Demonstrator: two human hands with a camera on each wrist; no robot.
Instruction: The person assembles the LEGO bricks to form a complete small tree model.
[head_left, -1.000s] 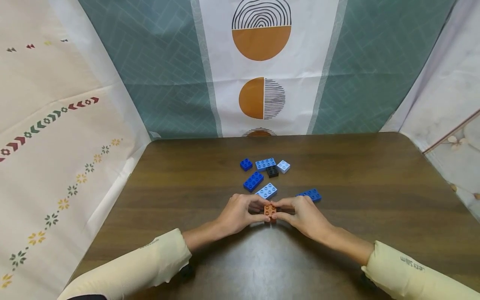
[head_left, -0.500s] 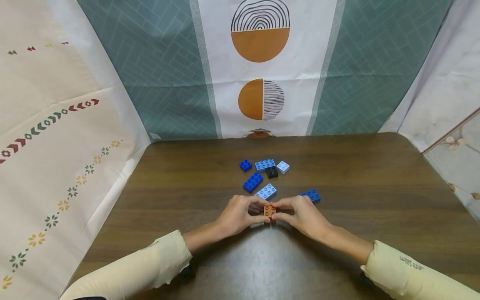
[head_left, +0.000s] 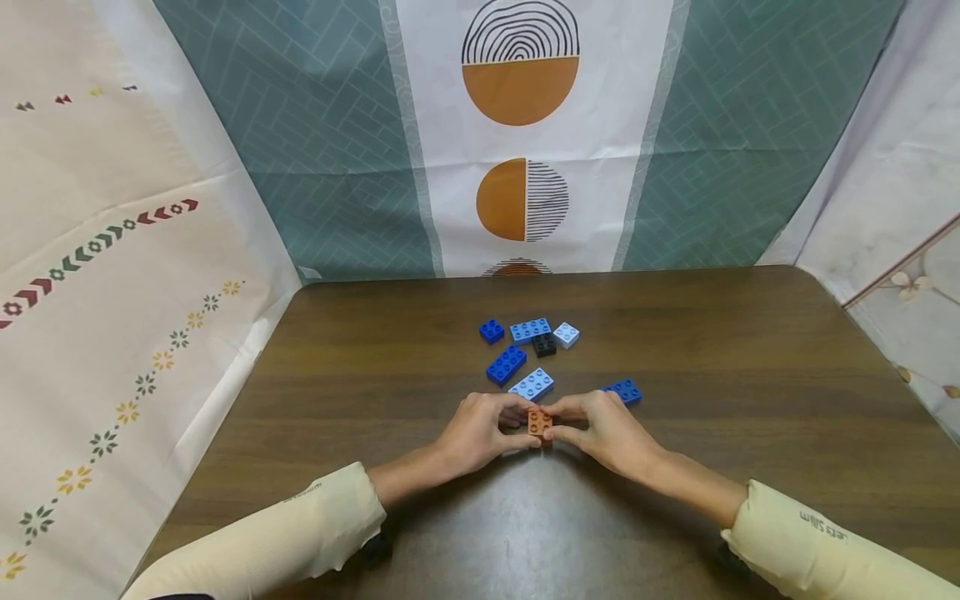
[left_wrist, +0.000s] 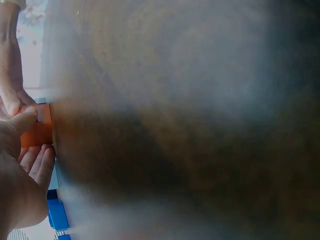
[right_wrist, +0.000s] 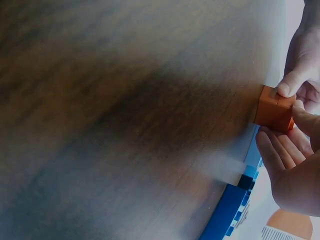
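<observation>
we have both hands in a pinch on the orange block (head_left: 539,422), the left hand (head_left: 474,429) on one side and the right hand (head_left: 613,429) on the other, thumbs on the near face and fingers beyond, gaps closed down to its width. the block sits roughly midway between the left and right edges of the counter (head_left: 360,358), well in from its back edge, studs up. a seam round it suggests two stacked bricks, so we judge the step in hand to be squaring and pressing them together. the next move likely calls for even pressure from above, then a release. toward the back edge lie the pale blue brick (head_left: 532,384) and the black brick (head_left: 543,344), both unheld.
</observation>
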